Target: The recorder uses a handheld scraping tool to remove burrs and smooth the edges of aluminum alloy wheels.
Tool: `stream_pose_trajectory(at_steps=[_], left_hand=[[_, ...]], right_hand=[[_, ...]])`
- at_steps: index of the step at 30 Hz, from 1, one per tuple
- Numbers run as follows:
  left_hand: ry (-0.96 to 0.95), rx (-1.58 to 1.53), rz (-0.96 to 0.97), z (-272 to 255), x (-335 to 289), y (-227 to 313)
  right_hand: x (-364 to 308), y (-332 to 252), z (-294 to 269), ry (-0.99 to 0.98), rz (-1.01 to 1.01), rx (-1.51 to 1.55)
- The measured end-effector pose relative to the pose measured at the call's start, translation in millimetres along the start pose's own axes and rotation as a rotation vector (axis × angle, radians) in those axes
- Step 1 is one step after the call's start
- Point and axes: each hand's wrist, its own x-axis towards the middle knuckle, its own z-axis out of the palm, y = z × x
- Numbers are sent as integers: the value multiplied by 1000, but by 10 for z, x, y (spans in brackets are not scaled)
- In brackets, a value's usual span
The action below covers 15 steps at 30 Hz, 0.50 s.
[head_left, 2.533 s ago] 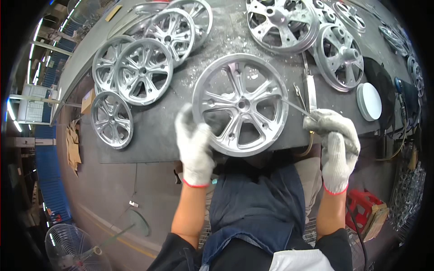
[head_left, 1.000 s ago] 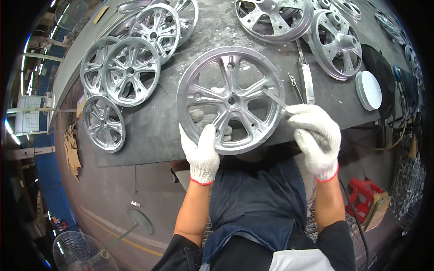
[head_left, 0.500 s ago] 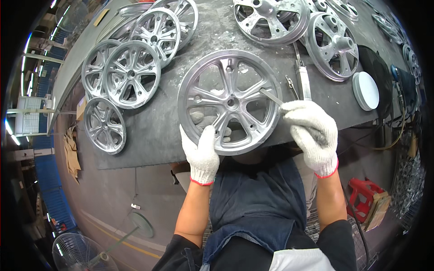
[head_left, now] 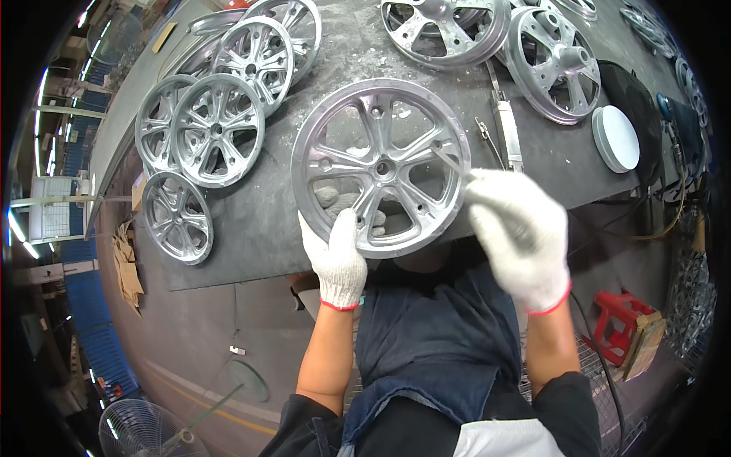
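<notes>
A grey metal spoked wheel (head_left: 379, 141) is tilted up in front of me at the bench's near edge. My left hand (head_left: 337, 255), in a white knit glove, grips its lower left rim, thumb in front and fingers behind, showing through the gaps between spokes. At the wheel's right side, my gloved right hand (head_left: 521, 232) is closed around a thin flat metal tool (head_left: 451, 160). The tool's blade lies across the right rim, its tip by a spoke end. Motion blurs this hand and the blade; the tool's handle end is hidden in the glove.
Several finished-looking spoked wheels (head_left: 218, 129) lean in a stack on the bench (head_left: 251, 251) at left. Larger wheels with raised hubs (head_left: 552, 65) stand at the far right. Near them lie a silver air tool (head_left: 505, 126) and a round white lid (head_left: 617, 139). A red stool (head_left: 609, 324) stands below.
The wheel sits slightly further left and higher in view, along with a small shift of the whole scene. My right hand and the blade have moved a little and are now blurred.
</notes>
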Motion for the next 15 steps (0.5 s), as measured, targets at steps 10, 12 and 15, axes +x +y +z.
stream_pose_trajectory(at_steps=[10,12,15], left_hand=[[4,-3,-5,19,25,49],[-9,13,4,17,39,69],[-43,115,-142,-73,145,370]], right_hand=[[283,-32,-99,-27,247,296],[237,-3,-3,-34,197,242],[234,-83,-75,-22,371,395]])
